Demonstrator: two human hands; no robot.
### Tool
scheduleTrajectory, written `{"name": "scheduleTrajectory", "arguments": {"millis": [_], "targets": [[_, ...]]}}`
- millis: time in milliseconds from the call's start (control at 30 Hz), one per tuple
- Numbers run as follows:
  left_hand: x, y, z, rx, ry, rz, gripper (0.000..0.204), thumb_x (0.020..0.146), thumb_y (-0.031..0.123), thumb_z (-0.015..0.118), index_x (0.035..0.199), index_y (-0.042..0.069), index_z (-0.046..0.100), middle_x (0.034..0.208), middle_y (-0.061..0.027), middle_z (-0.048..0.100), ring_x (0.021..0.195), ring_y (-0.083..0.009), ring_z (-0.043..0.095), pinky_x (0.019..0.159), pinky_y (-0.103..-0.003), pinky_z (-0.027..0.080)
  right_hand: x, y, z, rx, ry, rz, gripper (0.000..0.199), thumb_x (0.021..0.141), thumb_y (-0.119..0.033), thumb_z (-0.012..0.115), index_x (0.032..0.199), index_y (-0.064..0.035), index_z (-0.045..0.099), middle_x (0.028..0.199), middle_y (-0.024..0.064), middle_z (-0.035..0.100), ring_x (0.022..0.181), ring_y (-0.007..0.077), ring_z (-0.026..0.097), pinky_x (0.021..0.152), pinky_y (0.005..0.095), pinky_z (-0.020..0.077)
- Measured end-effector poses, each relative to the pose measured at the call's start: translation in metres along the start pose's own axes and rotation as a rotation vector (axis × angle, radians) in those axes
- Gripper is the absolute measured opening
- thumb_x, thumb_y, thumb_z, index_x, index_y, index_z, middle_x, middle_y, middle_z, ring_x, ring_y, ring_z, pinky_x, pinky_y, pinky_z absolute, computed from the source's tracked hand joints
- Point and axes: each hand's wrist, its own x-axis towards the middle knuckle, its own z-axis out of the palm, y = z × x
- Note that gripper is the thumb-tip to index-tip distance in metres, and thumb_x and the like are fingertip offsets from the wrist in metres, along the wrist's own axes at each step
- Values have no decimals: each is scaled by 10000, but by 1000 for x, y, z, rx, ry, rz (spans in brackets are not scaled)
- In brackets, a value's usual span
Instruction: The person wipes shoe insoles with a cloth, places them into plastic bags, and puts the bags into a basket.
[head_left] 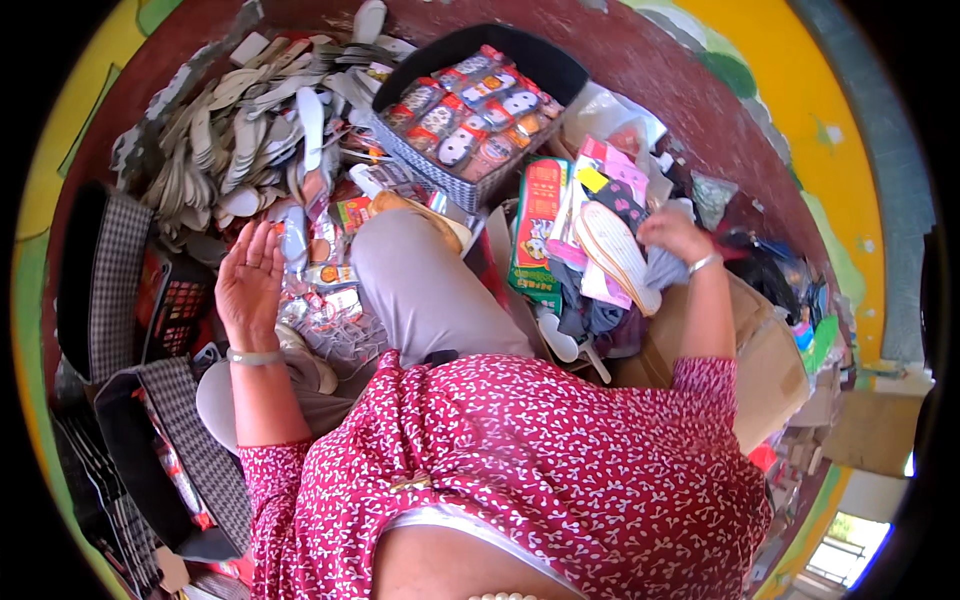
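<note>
My left hand (250, 280) is raised beside my knee with its palm showing and fingers stretched out; nothing is in it. Packaged pieces in clear wrap (325, 285) lie next to it. On the other side, my right hand (676, 236) has its fingers bunched on a soft grey cloth (668, 266), which looks like a sock. A white foot-shaped sole (612, 250) with an orange edge lies just left of these fingers, leaning on pink and patterned socks (620, 180). A yellow tag (592, 180) sits on that bundle.
Many flat, pale foot-shaped pieces (240, 130) are heaped at the far left. A checked basket (440, 165) of packed socks stands at the back. A red-green box (541, 215), a white spoon (557, 338) and a cardboard box (765, 350) are nearby. Checked bins (185, 430) stand at left.
</note>
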Motion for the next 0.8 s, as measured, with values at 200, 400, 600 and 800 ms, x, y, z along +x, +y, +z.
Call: {"name": "scheduleTrajectory", "arguments": {"millis": [200, 400, 600, 800], "targets": [[10, 19, -20, 40, 295, 270, 420, 894, 245, 496, 1221, -19, 499, 1260, -191, 521, 1171, -293, 494, 1021, -399, 367, 10, -96, 76, 352, 149, -173, 171, 812, -155, 648, 857, 8, 675, 746, -13, 625, 668, 58, 541, 611, 234, 440], [-8, 57, -77, 10, 763, 686, 336, 900, 231, 414, 1085, 2, 576, 1103, -124, 632, 1041, -244, 581, 913, -354, 420, -11, -267, 95, 720, -115, -866, 187, 779, -146, 662, 893, 1, 644, 701, 24, 600, 610, 101, 558, 562, 232, 417], [-82, 120, -42, -242, 317, 760, 240, 851, 114, 457, 993, -19, 598, 1089, -163, 626, 1071, -296, 556, 890, -416, 444, -44, -404, 95, 309, -1086, -1858, 200, 765, -104, 648, 942, -130, 560, 707, 47, 606, 532, 155, 557, 496, 277, 381], [-147, 191, 14, 92, 391, 973, 320, 911, 187, 406, 1049, -34, 591, 1105, -174, 619, 1083, -285, 559, 913, -380, 434, -54, -445, 135, 590, -1395, -1867, 349, 797, -115, 629, 1095, -284, 559, 746, 108, 607, 571, 167, 560, 516, 265, 369]]}}
